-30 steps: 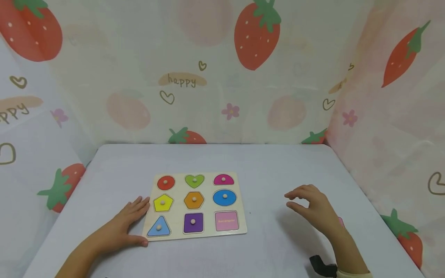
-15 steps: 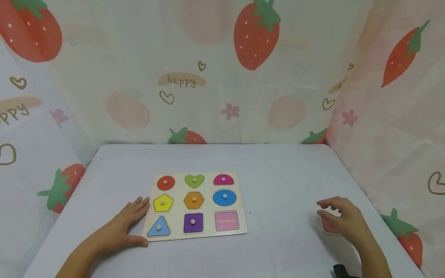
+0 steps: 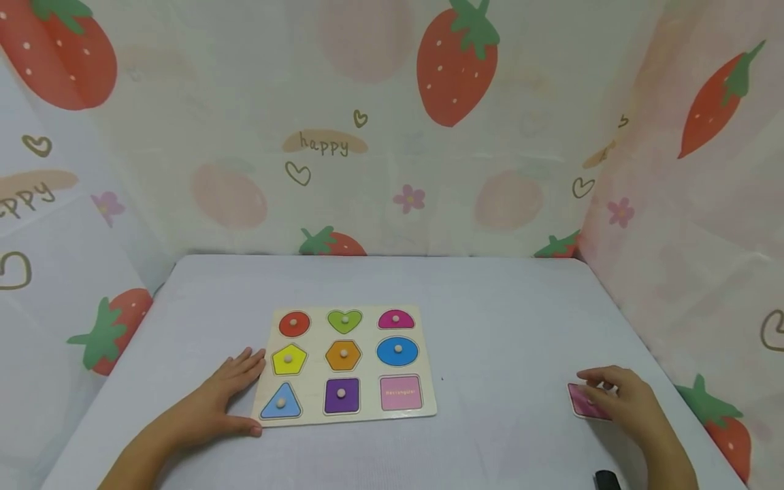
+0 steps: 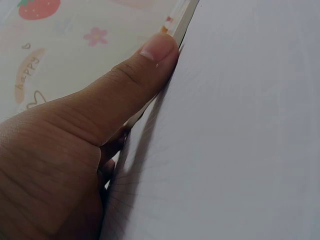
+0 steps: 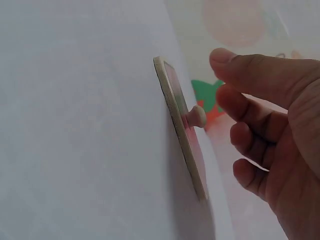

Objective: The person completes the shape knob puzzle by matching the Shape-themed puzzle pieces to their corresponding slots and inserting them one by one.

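Note:
A wooden shape puzzle board point(image 3: 312, 371) lies on the white table, with several coloured knobbed pieces in it. Its lower right recess point(image 3: 401, 393) shows bare pink with printed lettering. My left hand point(image 3: 211, 401) rests at the board's left side, fingers spread along the edge and thumb at the near corner; the left wrist view shows the thumb point(image 4: 145, 60) against that edge. To the right lies a pink rectangular puzzle piece point(image 3: 582, 403). Over it hovers my right hand point(image 3: 627, 401), fingers loosely bent. In the right wrist view, the fingertips stand apart from the piece's wooden knob point(image 5: 197, 117).
A black object point(image 3: 606, 480) shows at the bottom edge beside my right forearm. Strawberry-printed cloth point(image 3: 392, 156) hangs behind the table and along both sides. White tabletop point(image 3: 502, 354) stretches between the board and the pink piece.
My right hand has moved right and nearer to me, from bare tabletop to over the pink puzzle piece, which has come into fuller view. My left hand stays at the board.

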Demonstrator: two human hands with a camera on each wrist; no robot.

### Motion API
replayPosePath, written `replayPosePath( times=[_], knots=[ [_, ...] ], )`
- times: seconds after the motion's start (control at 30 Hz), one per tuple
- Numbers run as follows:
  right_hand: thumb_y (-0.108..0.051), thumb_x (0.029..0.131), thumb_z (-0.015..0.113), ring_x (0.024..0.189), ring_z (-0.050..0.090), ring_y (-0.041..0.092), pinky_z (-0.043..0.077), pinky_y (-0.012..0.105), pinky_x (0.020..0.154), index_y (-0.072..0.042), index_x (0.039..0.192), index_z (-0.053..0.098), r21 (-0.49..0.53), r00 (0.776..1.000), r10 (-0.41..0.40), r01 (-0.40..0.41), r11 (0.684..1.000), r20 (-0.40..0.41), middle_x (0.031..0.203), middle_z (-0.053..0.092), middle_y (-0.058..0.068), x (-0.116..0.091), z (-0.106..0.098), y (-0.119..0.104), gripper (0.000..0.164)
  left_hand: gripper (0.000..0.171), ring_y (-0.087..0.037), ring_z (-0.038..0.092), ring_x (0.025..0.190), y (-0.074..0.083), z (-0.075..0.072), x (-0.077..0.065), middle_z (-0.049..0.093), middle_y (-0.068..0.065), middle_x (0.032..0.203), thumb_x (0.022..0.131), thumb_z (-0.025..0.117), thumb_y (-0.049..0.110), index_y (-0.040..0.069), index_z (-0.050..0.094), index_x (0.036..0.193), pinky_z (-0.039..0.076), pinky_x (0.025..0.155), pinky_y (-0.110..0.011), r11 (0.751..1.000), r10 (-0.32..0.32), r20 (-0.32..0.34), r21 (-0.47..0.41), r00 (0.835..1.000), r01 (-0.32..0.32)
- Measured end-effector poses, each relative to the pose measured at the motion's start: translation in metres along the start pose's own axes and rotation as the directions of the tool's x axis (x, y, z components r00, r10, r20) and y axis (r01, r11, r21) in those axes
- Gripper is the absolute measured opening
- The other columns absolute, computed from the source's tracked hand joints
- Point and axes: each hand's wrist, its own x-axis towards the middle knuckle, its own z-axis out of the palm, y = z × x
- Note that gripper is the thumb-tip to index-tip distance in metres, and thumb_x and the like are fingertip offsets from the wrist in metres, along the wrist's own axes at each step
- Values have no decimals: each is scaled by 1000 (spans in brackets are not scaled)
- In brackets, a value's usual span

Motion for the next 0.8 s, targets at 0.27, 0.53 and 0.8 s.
replayPosePath(
  times=[0.27, 0.53, 0.8],
  knots=[
    [-40, 91, 78, 91, 58, 6, 51, 21, 70, -10, 117, 75, 43, 989, 96, -101, 994, 112, 107, 70, 7, -2, 3, 13, 40, 119, -39, 12, 158, 0, -1, 2, 27, -4, 169, 66, 81, 71, 10, 38, 159, -14, 106, 2, 1000, -17, 9, -2, 1000, 17],
    [-47, 91, 76, 115, 62, 38, 55, 54, 95, -9, 118, 75, -10, 974, 156, -156, 988, 162, 122, 70, 16, -3, -3, 19, 47, 119, -38, 13, 158, -2, 2, 3, 27, -3, 169, 66, 79, 73, 11, 38, 159, -13, 107, 2, 1000, -3, 2, 15, 1000, 3],
    [-39, 91, 78, 95, 62, 19, 53, 34, 77, -9, 109, 77, -12, 970, 180, -180, 984, 163, 110, 73, 9, -4, -2, 17, 35, 121, -39, 14, 157, -3, 1, 2, 29, -3, 169, 65, 79, 74, 10, 38, 159, -13, 107, 2, 1000, 0, -1, 29, 1000, 0]
  ],
)
